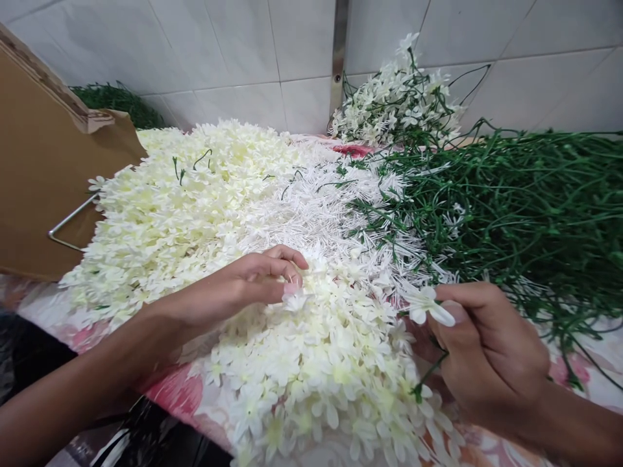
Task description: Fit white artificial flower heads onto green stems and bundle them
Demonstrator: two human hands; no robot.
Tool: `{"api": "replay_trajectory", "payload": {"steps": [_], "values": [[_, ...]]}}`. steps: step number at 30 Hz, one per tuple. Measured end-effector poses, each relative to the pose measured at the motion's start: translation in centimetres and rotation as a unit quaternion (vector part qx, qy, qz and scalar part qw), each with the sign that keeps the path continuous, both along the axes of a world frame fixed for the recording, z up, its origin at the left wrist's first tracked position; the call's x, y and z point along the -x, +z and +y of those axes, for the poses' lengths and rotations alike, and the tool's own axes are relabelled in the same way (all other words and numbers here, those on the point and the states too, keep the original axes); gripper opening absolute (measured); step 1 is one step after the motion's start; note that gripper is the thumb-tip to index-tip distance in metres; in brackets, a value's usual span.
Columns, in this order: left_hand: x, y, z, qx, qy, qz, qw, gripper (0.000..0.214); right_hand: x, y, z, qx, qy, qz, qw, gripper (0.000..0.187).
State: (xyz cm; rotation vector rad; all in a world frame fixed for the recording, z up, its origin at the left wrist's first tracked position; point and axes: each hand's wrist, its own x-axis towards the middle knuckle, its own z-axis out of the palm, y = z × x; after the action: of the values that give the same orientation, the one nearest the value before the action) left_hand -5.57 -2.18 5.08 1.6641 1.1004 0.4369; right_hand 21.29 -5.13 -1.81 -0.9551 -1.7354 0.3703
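Observation:
My left hand (257, 279) reaches across a big heap of loose cream-white artificial flower heads (195, 201), its fingertips pinched on one small white flower (295, 299) at the heap's middle. My right hand (481, 350) is closed at the lower right, gripping a thin green stem (428, 376) with a white flower (426, 305) at its tip, held between thumb and forefinger. White plastic stamen pieces (321, 207) lie spread between the two hands and behind them.
A tangle of bare green stems (525, 207) fills the right side. Finished stems with white blossoms (394, 104) lean on the tiled wall. A brown cardboard box (43, 168) with a metal wire handle stands at left. A floral cloth (175, 395) covers the surface.

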Motion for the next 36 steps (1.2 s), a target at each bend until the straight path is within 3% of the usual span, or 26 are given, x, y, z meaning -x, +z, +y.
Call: {"api": "replay_trajectory", "payload": {"steps": [6, 9, 14, 20, 28, 36], "values": [[-1.5, 1.4, 0.0, 0.003, 0.069, -0.061, 0.996, 0.010, 0.3, 1.5, 0.1, -0.036, -0.011, -0.075, 0.996, 0.013], [-3.4, 2.1, 0.0, 0.020, 0.097, -0.113, 0.989, 0.007, 0.4, 1.3, -0.2, -0.038, -0.018, -0.057, 0.997, 0.011], [-6.6, 2.3, 0.7, 0.059, 0.070, -0.136, 0.986, 0.008, 0.2, -0.1, -0.3, 0.000, 0.026, 0.044, 0.999, 0.005], [-9.0, 1.7, 0.8, 0.050, 0.043, -0.164, 0.984, 0.013, 0.3, 0.9, 0.0, -0.055, 0.014, -0.002, 0.998, 0.003], [-10.5, 0.7, -0.2, -0.070, 0.033, -0.108, 0.991, 0.018, 0.7, 1.3, 0.7, -0.127, 0.016, -0.005, 0.992, 0.016], [-9.7, 0.4, -0.6, -0.167, 0.032, -0.077, 0.982, 0.010, 0.8, 1.5, 0.8, -0.128, 0.012, 0.010, 0.992, 0.017]]}}
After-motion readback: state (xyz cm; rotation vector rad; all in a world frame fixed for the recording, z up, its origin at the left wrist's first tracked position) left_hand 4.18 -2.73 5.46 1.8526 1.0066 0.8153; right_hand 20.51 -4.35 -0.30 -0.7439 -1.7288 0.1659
